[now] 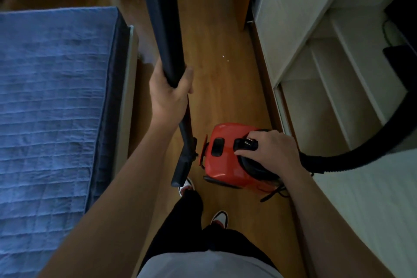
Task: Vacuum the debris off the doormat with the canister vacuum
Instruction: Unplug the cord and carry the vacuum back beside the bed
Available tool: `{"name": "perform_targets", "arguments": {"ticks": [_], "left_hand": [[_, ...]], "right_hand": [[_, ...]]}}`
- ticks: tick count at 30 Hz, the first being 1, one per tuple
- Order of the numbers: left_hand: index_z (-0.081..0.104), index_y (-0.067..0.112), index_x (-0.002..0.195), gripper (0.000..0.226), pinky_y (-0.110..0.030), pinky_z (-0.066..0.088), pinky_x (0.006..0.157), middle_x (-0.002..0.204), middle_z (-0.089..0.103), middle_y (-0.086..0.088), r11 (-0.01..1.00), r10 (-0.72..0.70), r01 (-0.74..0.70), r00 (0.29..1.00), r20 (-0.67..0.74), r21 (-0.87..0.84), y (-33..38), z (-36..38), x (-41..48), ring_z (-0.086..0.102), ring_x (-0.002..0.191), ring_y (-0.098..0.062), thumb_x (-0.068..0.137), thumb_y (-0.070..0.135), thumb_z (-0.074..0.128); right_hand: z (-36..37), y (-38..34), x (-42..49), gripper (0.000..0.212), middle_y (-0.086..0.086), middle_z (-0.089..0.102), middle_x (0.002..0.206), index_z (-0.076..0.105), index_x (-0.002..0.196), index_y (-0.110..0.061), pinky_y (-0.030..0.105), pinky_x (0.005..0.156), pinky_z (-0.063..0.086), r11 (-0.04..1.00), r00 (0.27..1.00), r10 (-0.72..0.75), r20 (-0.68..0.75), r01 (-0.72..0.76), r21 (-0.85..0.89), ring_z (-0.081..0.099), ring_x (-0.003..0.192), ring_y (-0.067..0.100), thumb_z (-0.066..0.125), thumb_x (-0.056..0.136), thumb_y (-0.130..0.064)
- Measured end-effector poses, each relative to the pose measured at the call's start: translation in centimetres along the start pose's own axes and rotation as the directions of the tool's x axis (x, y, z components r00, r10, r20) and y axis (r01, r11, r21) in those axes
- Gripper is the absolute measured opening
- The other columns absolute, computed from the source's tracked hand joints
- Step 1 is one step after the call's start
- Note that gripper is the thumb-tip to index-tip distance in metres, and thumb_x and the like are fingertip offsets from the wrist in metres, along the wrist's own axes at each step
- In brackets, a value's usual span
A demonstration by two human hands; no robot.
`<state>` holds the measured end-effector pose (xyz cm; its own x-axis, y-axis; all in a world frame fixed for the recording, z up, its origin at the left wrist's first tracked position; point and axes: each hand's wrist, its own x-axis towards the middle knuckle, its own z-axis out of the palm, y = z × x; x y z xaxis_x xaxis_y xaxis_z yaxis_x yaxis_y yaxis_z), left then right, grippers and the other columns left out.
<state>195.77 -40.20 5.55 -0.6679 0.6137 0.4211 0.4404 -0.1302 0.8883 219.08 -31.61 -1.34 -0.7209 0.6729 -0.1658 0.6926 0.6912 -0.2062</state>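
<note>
One wide-angle head-worn camera looks forward and steeply down a narrow brown wooden floor (225, 97), close above the red plastic canister vacuum (228, 165).

Glossy red plastic vac (228, 160); matt tube (161, 20); wood floor (216, 88)

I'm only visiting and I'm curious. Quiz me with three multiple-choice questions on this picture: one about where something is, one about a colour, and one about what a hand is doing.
1. Where is the bed with the blue cover?
A) on the person's left
B) on the person's right
C) behind the shelves

2. What colour is the body of the canister vacuum?
A) red
B) green
C) white

3. What is the left hand doing?
A) hanging free
B) pressing on the bed
C) gripping the wand

Answers:
1 A, the bed fills the left side of the view.
2 A, its shell is plainly red.
3 C, the fingers and thumb wrap round the dark tube.
</note>
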Motion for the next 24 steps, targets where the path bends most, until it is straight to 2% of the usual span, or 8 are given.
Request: {"name": "perform_targets", "arguments": {"ticks": [3, 7, 11, 14, 18, 24], "left_hand": [[0.050, 0.026, 0.094, 0.016, -0.022, 0.050, 0.059, 0.070, 0.057, 0.002, 1.000, -0.008, 0.007, 0.999, -0.039, -0.010, -1.1, 0.6, 2.4, 0.059, 0.057, -0.010, 0.098, 0.013, 0.059], [0.051, 0.013, 0.097, 0.008, -0.022, 0.050, 0.059, 0.070, 0.057, -0.005, 1.000, -0.008, 0.007, 0.999, -0.037, -0.015, -3.8, 1.0, 5.9, 0.058, 0.058, -0.013, 0.098, 0.014, 0.059], [0.051, 0.006, 0.099, 0.011, -0.021, 0.049, 0.058, 0.071, 0.058, -0.003, 1.000, -0.024, 0.023, 0.999, -0.046, -0.012, -7.2, 1.1, 11.1, 0.058, 0.057, -0.011, 0.099, 0.013, 0.059], [0.053, 0.002, 0.100, 0.013, -0.023, 0.049, 0.058, 0.070, 0.057, -0.011, 0.998, -0.051, 0.050, 0.998, -0.023, -0.027, -10.1, 1.1, 16.0, 0.058, 0.058, -0.014, 0.098, 0.013, 0.060], [0.054, 0.001, 0.100, 0.011, -0.021, 0.049, 0.059, 0.070, 0.057, -0.021, 0.995, -0.083, 0.083, 0.997, 0.004, -0.047, -13.4, 0.6, 21.8, 0.057, 0.058, -0.016, 0.098, 0.012, 0.059], [0.053, 0.005, 0.096, 0.008, -0.017, 0.048, 0.059, 0.066, 0.056, -0.009, 0.992, -0.106, 0.105, 0.994, 0.000, -0.069, -16.0, -0.2, 30.9, 0.056, 0.057, -0.008, 0.098, 0.009, 0.060]], "right_hand": [[-0.6, 0.7, 3.0, 0.053, -0.008, 0.070, 0.080, 0.067, 0.092, -0.035, 0.036, 0.067, 0.056, 1.000, 1.000, 0.001, 0.015, -0.001, -0.006, 0.069, 0.077, 0.020, 0.054, 0.079, -0.084], [-0.9, 0.9, 7.5, 0.055, -0.007, 0.070, 0.081, 0.066, 0.096, -0.036, 0.036, 0.070, 0.056, 1.000, 0.999, 0.004, 0.050, -0.003, -0.020, 0.069, 0.079, 0.021, 0.052, 0.078, -0.086], [-1.7, 0.4, 13.3, 0.051, -0.008, 0.068, 0.079, 0.064, 0.093, -0.037, 0.036, 0.069, 0.056, 1.000, 0.996, 0.010, 0.085, -0.009, -0.012, 0.068, 0.077, 0.019, 0.052, 0.078, -0.085], [-2.5, -0.5, 18.8, 0.049, -0.009, 0.066, 0.078, 0.063, 0.089, -0.037, 0.034, 0.067, 0.054, 0.999, 0.996, 0.018, 0.091, -0.015, -0.037, 0.067, 0.077, 0.019, 0.055, 0.079, -0.084], [-3.4, -2.3, 25.3, 0.053, -0.007, 0.071, 0.086, 0.066, 0.093, -0.038, 0.036, 0.070, 0.055, 0.997, 0.993, 0.039, 0.109, -0.031, -0.070, 0.069, 0.084, 0.022, 0.054, 0.077, -0.087], [-7.1, -4.4, 35.8, 0.055, -0.006, 0.071, 0.088, 0.067, 0.098, -0.038, 0.037, 0.072, 0.056, 0.996, 0.995, 0.057, 0.085, -0.050, -0.076, 0.070, 0.087, 0.023, 0.053, 0.077, -0.086]]}}
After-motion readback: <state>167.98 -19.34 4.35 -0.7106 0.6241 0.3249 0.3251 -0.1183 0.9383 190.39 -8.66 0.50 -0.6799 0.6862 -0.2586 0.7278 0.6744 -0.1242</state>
